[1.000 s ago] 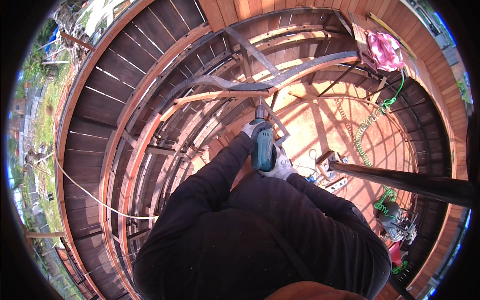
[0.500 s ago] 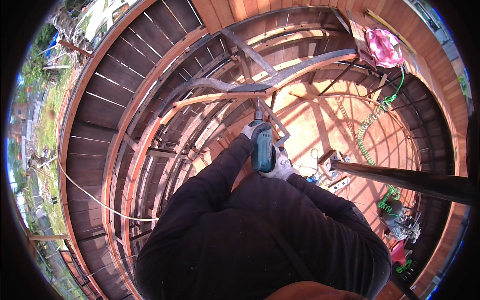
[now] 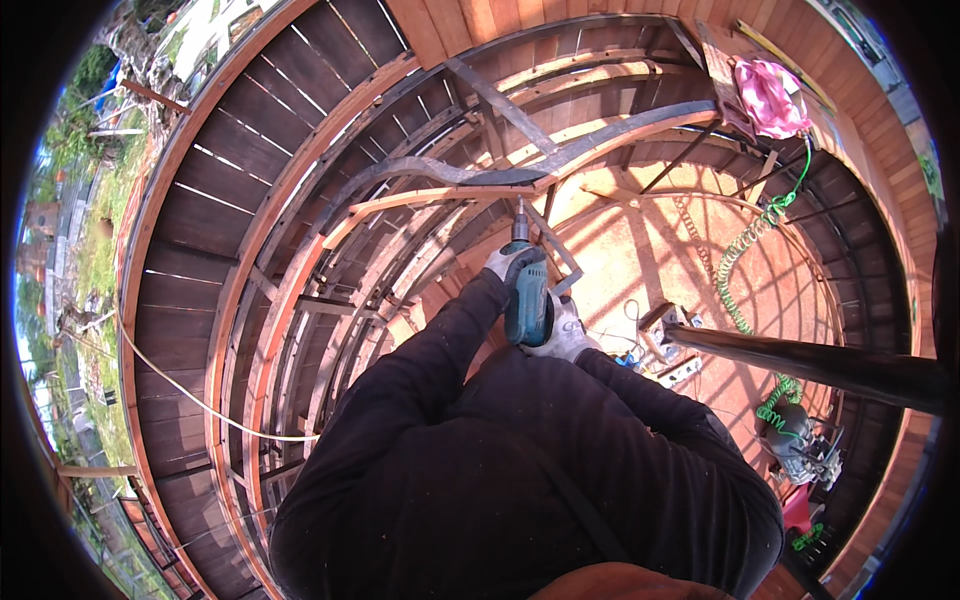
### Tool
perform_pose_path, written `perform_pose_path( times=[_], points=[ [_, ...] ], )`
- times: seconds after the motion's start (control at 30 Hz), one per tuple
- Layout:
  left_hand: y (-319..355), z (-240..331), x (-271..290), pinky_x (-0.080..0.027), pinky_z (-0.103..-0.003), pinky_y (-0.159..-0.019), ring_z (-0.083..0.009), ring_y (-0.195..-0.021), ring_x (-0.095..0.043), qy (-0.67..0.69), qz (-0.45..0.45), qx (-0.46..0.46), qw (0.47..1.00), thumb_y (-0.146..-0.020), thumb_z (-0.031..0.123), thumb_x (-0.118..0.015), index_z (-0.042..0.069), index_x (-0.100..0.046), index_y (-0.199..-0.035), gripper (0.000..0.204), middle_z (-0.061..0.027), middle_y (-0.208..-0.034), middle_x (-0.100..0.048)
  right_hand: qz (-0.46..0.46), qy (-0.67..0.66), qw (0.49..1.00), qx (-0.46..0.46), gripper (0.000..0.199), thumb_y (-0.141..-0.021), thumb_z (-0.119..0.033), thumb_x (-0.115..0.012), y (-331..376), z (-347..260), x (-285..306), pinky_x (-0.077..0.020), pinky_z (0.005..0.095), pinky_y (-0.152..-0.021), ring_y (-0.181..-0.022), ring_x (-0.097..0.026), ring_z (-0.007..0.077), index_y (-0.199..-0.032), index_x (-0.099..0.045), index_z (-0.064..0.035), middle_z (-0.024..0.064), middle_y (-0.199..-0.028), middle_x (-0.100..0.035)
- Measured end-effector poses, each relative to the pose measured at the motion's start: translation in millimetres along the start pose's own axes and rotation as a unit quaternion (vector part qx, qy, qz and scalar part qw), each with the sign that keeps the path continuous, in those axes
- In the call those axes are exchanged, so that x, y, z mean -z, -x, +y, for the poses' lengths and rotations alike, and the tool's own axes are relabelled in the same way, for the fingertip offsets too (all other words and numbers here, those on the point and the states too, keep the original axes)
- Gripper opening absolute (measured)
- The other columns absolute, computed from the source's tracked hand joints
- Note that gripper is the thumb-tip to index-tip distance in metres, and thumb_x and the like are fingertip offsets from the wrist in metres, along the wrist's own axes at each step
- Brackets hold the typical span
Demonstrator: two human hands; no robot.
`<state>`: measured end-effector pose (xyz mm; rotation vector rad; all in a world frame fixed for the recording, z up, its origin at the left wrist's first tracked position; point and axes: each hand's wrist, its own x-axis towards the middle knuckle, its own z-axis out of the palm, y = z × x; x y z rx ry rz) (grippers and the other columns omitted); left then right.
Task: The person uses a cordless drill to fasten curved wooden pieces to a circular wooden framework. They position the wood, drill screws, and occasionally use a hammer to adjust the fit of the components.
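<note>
A teal power drill [image 3: 527, 300] is held between my two gloved hands, its nose pointing away from me. My left hand [image 3: 502, 262], in a whitish glove, wraps round the drill's front near the chuck. My right hand [image 3: 566, 330], gloved too, is closed round the rear handle. The drill's bit reaches the underside of a curved wooden rail [image 3: 440, 194]; whether it has entered the wood I cannot tell. Above that rail runs a dark curved metal band [image 3: 420, 170]. A thin angled bracket [image 3: 568, 268] hangs just right of the drill.
Curved slatted walls [image 3: 195, 235] surround me. A dark pole [image 3: 800, 364] juts in from the right. Green coiled hose [image 3: 737, 270] leads towards a compressor [image 3: 795, 455]. A pink cloth [image 3: 770, 98] lies at the far right, and a power strip [image 3: 680, 370] is on the wooden floor.
The view has shifted very slightly. Both hands keep the same grip on the drill, and its bit stays at the rail.
</note>
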<state>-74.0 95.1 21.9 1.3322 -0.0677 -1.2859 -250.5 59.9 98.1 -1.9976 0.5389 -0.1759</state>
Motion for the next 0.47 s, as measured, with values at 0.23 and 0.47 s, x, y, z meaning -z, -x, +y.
perform_pose_path(
  times=[0.23,0.47],
  points=[
    [7.1,3.7,-1.9,-0.051,-0.033,-0.059,-0.0185,-0.064,-0.063,0.017,0.002,0.001,1.000,-0.078,0.025,-0.077,0.003,-0.066,-0.088,0.026,-0.0071,-0.077,-0.065,-0.006,-0.018,1.000,-0.014,0.059,-0.071,-0.029,-0.071,-0.3,0.3,0.1,-0.0489,0.0396,-0.090,-0.105,-0.060,0.0323,-0.121,-0.051,-0.0064,0.0162,-0.112,-0.060],
    [0.4,1.9,2.3,-0.051,-0.033,-0.060,-0.0184,-0.066,-0.064,-0.006,-0.003,-0.006,1.000,-0.078,0.028,-0.077,0.005,-0.068,-0.091,0.028,-0.0070,-0.079,-0.066,0.011,0.004,1.000,0.022,0.060,-0.070,-0.029,-0.072,-3.8,3.1,-2.2,-0.0495,0.0401,-0.088,-0.104,-0.061,0.0325,-0.121,-0.051,-0.0060,0.0162,-0.112,-0.060]
  ],
)
